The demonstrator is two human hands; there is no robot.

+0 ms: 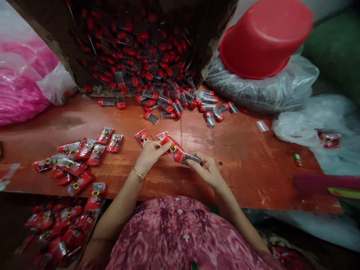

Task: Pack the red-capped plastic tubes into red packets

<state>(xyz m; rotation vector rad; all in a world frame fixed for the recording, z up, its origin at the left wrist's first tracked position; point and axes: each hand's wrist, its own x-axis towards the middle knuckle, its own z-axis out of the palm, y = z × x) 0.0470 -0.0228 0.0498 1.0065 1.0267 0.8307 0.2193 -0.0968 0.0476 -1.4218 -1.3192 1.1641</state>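
Observation:
My left hand (pixel 149 154) pinches the upper end of a red printed sachet (pixel 173 149) over the reddish table (pixel 242 157). My right hand (pixel 206 169) grips the sachet's lower end, where a small dark tube (pixel 192 158) sticks out of it. Two more red sachets (pixel 143 136) lie on the table just behind my left hand. A gold bangle (pixel 137 173) circles my left wrist.
A tipped cardboard box (pixel 135 45) spills several red-capped tubes (pixel 174 105) at the back. Filled sachets (pixel 75 157) pile at the left and below the table edge (pixel 62 225). A red basin (pixel 264 37) rests on a plastic bag (pixel 267 90) at right; pink bags (pixel 19 86) stand at left.

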